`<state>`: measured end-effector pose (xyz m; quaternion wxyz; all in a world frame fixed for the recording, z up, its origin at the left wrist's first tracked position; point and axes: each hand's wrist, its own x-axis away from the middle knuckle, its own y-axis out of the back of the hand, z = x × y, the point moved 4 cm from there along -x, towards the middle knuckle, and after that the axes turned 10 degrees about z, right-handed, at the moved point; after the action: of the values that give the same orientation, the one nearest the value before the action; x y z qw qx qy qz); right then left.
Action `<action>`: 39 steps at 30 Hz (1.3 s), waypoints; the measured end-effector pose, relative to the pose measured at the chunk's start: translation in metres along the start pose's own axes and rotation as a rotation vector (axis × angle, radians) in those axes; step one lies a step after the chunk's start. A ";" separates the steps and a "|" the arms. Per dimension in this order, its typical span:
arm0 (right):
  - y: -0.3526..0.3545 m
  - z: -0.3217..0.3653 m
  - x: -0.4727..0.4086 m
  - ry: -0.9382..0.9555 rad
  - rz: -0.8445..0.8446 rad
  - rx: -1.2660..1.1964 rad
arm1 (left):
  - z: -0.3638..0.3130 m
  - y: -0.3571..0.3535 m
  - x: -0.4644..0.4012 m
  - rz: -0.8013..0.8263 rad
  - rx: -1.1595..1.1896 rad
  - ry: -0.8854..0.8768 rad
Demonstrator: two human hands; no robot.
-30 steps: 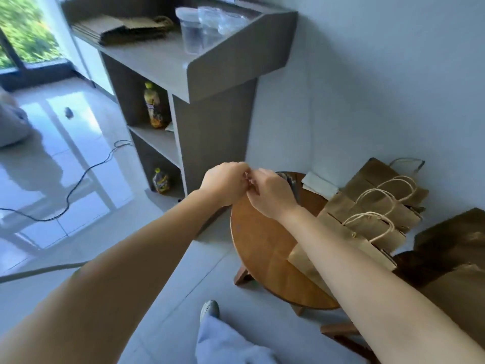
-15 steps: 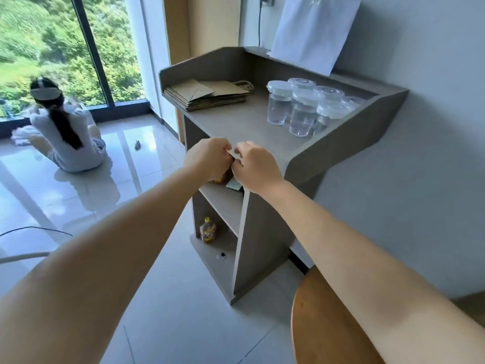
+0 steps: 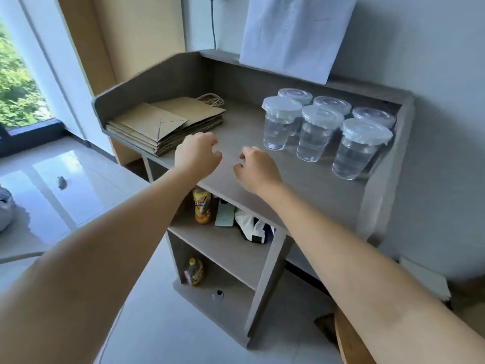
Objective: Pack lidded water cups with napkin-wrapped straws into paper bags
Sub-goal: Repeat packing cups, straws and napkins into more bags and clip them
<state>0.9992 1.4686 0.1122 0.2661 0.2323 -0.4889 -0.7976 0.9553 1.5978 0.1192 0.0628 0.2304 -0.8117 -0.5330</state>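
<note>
On the grey raised-edge wooden counter [image 3: 301,185]: flat stack of brown paper bags [image 3: 168,124] at left edge, six clear lidded water cups [image 3: 319,132] clustered at right, bare surface between. Left hand [image 3: 196,155] and right hand [image 3: 256,166] hover above that gap near the front edge, apart, fingers loosely curled, holding nothing.

The label on the bottle [image 3: 201,205] is too blurred to read

On the stand's top [image 3: 301,179] — folded paper bags [image 3: 162,124] by the left edge, six lidded cups [image 3: 325,127] in the back right corner — both hands hover between, near the front edge.
</note>
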 end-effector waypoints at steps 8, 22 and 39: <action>-0.029 0.028 -0.068 -0.104 0.018 -0.030 | 0.070 0.023 -0.080 0.002 -0.105 0.018; -0.056 0.050 -0.120 -0.117 0.031 -0.121 | 0.124 0.018 -0.118 0.124 -0.258 0.019; -0.033 0.056 -0.099 -0.427 -0.050 -1.427 | 0.039 0.024 -0.035 -0.098 -0.242 -0.327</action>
<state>1.0321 1.5826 0.1159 0.2334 -0.1458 0.1122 -0.9548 0.9656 1.6538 0.1288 -0.0687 0.1710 -0.7291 -0.6592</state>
